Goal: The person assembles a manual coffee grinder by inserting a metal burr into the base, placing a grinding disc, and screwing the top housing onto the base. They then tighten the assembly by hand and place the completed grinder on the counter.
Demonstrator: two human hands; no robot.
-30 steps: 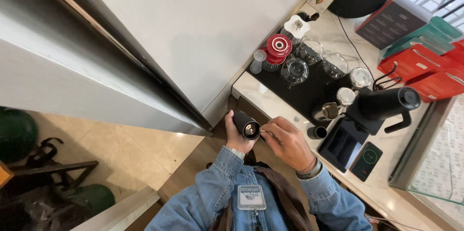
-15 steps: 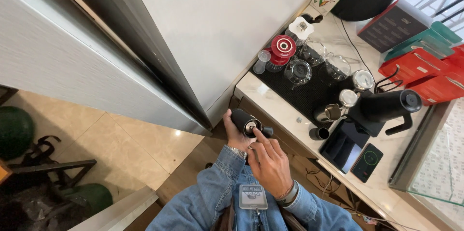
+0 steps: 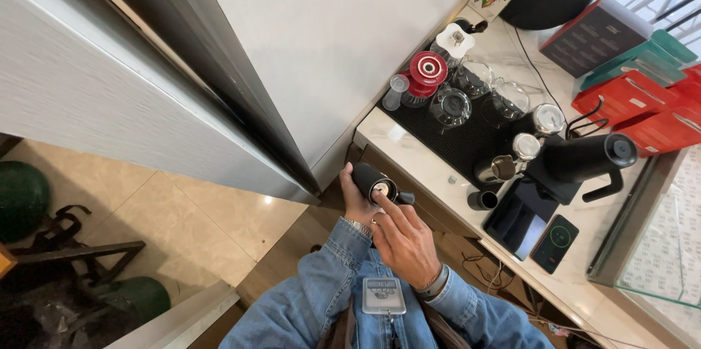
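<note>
Gripping a black cylindrical grinder, left hand is wrapped round its body, held off the worktop edge, end face toward camera. Right hand loosely open, holding nothing, fingertips on the grinder's end. Just beyond: small black cup, black scale, phone. Further back: black mat with glass servers, red dripper, black kettle.

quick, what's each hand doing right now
Left hand: closed around a black cylindrical grinder.
Right hand: holds nothing, fingers extended onto the grinder's end.
</note>
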